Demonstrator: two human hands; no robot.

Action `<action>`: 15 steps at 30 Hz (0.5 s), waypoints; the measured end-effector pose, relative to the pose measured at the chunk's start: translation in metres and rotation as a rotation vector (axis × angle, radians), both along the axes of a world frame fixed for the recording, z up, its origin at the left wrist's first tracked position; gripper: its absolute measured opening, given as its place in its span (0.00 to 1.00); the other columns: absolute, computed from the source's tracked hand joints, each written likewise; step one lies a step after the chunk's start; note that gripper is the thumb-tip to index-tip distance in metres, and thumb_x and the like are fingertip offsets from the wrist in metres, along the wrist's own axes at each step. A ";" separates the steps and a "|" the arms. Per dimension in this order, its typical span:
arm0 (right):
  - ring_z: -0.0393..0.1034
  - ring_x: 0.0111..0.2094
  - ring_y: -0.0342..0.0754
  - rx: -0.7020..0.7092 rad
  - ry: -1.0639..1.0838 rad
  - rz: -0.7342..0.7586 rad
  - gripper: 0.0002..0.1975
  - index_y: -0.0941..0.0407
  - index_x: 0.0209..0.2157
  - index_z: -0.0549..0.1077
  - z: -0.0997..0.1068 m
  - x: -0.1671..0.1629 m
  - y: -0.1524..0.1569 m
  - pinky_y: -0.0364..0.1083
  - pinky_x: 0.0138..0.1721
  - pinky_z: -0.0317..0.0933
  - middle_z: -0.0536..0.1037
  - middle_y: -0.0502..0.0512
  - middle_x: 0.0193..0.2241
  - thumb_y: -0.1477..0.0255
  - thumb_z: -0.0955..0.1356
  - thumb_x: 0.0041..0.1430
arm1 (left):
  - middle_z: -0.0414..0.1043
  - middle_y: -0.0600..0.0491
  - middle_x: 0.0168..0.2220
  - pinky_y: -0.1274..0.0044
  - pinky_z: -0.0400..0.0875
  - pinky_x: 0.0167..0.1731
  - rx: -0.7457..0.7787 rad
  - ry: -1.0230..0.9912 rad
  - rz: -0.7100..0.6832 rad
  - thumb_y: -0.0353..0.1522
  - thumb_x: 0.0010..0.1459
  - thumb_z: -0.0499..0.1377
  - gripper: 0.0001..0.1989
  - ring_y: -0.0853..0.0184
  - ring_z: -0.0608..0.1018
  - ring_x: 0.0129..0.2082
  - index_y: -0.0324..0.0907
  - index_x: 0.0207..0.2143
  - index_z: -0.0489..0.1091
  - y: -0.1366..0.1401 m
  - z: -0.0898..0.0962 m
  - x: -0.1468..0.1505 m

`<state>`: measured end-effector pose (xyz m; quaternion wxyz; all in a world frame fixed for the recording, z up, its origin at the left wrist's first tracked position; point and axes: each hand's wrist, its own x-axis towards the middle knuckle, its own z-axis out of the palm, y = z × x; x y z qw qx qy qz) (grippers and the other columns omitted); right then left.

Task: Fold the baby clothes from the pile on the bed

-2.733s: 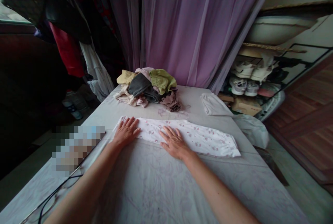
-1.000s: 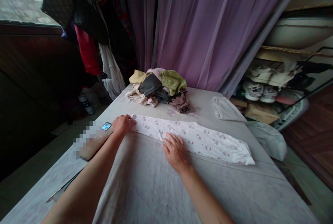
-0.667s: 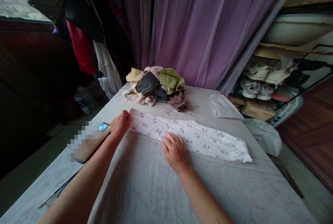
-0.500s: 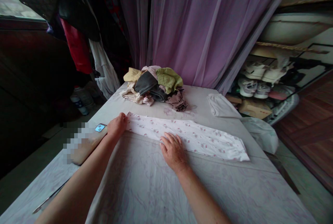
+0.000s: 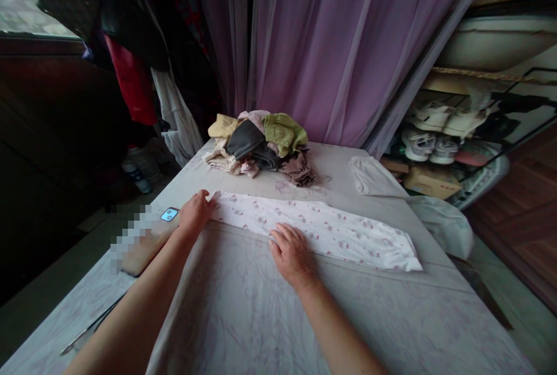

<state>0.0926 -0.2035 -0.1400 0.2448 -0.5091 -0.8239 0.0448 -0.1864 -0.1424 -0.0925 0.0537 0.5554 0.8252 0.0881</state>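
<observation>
Now lowers left end of white printed garment [image 5: 343, 233] with left hand [image 5: 195, 213], after raising it moments earlier; lies flatter there now, in line with the rest. Cannot tell whether pinching cloth or only touching. Keeps right hand [image 5: 292, 253] open, fingers loosely spread on the near edge. Leaves garment stretched sideways across table [image 5: 339, 320], nearer than clothes pile [image 5: 256, 144] by far edge.

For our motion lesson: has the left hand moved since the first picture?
Yes: judged against the clothes pile, the left hand has moved leftward, to the left end of the patterned cloth.
</observation>
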 end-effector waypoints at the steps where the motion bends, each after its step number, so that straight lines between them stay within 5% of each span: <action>1: 0.64 0.56 0.54 0.001 0.000 0.002 0.14 0.54 0.48 0.75 0.000 0.000 0.000 0.56 0.59 0.55 0.75 0.58 0.53 0.71 0.63 0.64 | 0.74 0.44 0.51 0.71 0.70 0.43 0.029 0.029 -0.008 0.41 0.66 0.48 0.20 0.57 0.77 0.47 0.43 0.55 0.66 -0.002 -0.001 0.001; 5: 0.64 0.56 0.54 -0.004 -0.005 0.004 0.14 0.54 0.48 0.75 0.001 0.000 0.000 0.56 0.58 0.56 0.75 0.58 0.53 0.71 0.63 0.64 | 0.71 0.45 0.56 0.68 0.65 0.54 0.140 0.098 -0.225 0.33 0.65 0.46 0.20 0.57 0.72 0.55 0.42 0.55 0.69 -0.006 -0.011 0.015; 9: 0.64 0.56 0.54 -0.003 -0.012 0.007 0.15 0.53 0.48 0.75 -0.001 0.001 0.001 0.56 0.58 0.57 0.74 0.58 0.53 0.71 0.62 0.64 | 0.62 0.47 0.64 0.63 0.53 0.63 0.130 0.060 -0.512 0.38 0.67 0.45 0.24 0.57 0.61 0.65 0.42 0.61 0.63 -0.001 -0.031 0.036; 15: 0.64 0.56 0.53 0.001 -0.003 0.003 0.14 0.52 0.48 0.76 -0.001 0.001 0.001 0.55 0.59 0.57 0.75 0.57 0.53 0.71 0.63 0.64 | 0.55 0.43 0.67 0.60 0.49 0.64 0.067 0.087 -0.456 0.43 0.66 0.46 0.29 0.53 0.55 0.67 0.38 0.64 0.59 0.006 -0.040 0.037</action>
